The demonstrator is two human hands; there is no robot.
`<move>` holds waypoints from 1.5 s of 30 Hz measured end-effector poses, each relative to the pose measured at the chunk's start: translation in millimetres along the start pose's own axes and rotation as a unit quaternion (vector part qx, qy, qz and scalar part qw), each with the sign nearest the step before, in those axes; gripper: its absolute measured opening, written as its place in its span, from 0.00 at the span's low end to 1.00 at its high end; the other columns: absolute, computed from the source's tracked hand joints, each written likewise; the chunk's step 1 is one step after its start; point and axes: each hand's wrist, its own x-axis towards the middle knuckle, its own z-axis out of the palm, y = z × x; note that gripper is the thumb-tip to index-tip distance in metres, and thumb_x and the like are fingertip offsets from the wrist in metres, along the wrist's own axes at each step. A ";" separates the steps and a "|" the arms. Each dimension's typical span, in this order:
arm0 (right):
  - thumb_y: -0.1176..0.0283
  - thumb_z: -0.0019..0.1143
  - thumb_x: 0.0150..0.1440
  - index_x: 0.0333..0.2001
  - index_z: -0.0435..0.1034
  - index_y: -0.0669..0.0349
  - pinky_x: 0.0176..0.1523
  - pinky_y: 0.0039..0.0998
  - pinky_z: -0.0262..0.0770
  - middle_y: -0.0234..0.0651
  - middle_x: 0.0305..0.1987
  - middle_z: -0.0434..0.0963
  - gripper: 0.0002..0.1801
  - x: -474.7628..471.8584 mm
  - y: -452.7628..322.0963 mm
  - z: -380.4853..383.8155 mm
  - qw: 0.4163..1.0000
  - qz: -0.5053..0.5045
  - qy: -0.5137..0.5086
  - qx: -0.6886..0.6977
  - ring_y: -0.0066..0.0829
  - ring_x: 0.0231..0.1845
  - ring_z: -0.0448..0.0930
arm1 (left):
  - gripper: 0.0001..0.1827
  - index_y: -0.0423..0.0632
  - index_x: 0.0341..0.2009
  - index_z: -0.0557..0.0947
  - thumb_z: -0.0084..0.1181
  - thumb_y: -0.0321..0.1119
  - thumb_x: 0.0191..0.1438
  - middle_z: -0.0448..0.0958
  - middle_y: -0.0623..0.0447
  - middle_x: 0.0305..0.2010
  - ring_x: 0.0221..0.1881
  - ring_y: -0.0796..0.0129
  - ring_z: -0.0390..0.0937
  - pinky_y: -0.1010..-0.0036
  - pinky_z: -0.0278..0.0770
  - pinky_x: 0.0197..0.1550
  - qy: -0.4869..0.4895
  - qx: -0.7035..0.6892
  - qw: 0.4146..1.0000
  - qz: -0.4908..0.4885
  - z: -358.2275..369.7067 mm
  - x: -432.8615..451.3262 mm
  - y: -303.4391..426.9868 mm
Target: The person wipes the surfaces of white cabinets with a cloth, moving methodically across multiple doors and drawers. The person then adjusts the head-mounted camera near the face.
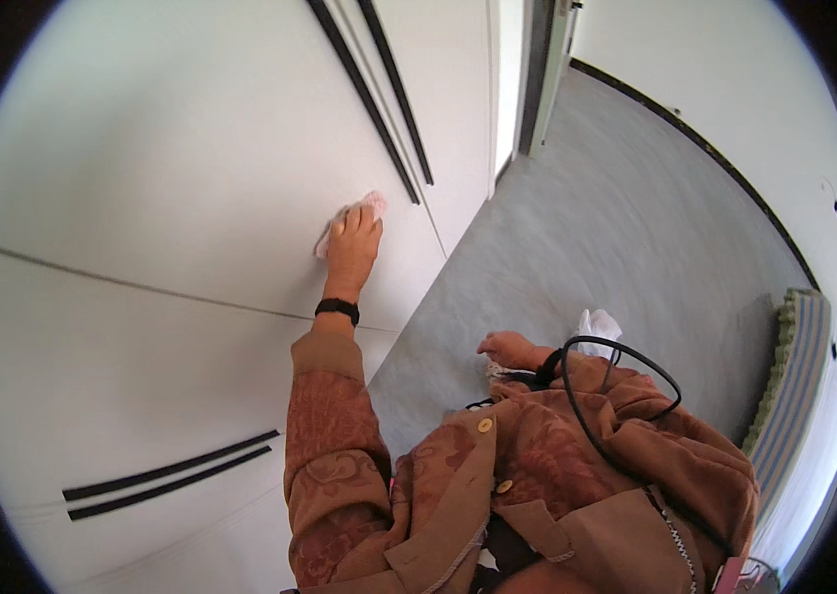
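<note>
My left hand (355,241) presses a pink cloth (376,200) flat to a white wardrobe door (203,148). The cloth shows past the fingertips and along the hand's left side. It lies just left of the lower ends of two long black handles (388,141), above a seam between door panels. My right hand (511,349) hangs low in front of my body over the floor, its fingers curled. Some patterned material (496,369) shows just below that hand; whether the fingers hold it is unclear.
Two more black handles (173,475) sit at the lower left. A black cable (622,343) loops over my right sleeve. A whitish plastic bag (598,325) is beyond that arm, near the grey floor (611,208). A striped mattress (797,386) stands right; a door frame (541,82) is ahead.
</note>
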 end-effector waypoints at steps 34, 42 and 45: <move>0.73 0.51 0.57 0.46 0.78 0.52 0.51 0.45 0.76 0.42 0.47 0.79 0.14 53.4 -47.2 34.5 0.986 -0.115 -0.108 -0.062 0.48 0.49 0.79 | 0.21 0.40 0.52 0.77 0.55 0.19 0.52 0.70 0.40 0.52 0.48 0.48 0.70 0.58 0.71 0.48 0.266 0.022 0.811 -0.521 -147.8 -125.4 -41.1; 0.71 0.51 0.57 0.45 0.79 0.52 0.49 0.45 0.76 0.42 0.45 0.79 0.13 20.4 10.6 19.6 0.999 -0.049 -0.015 0.018 0.50 0.46 0.79 | 0.12 0.41 0.38 0.82 0.64 0.38 0.58 0.78 0.49 0.32 0.31 0.51 0.73 0.59 0.72 0.33 0.144 -0.184 0.897 -0.377 -61.5 27.9 -15.9; 0.69 0.52 0.59 0.45 0.79 0.53 0.49 0.45 0.76 0.42 0.45 0.80 0.12 8.7 28.2 17.4 0.999 -0.012 0.001 0.037 0.50 0.46 0.79 | 0.09 0.46 0.41 0.82 0.60 0.36 0.59 0.77 0.52 0.45 0.45 0.55 0.74 0.61 0.71 0.41 0.118 -0.054 0.970 -0.204 -8.0 52.3 9.3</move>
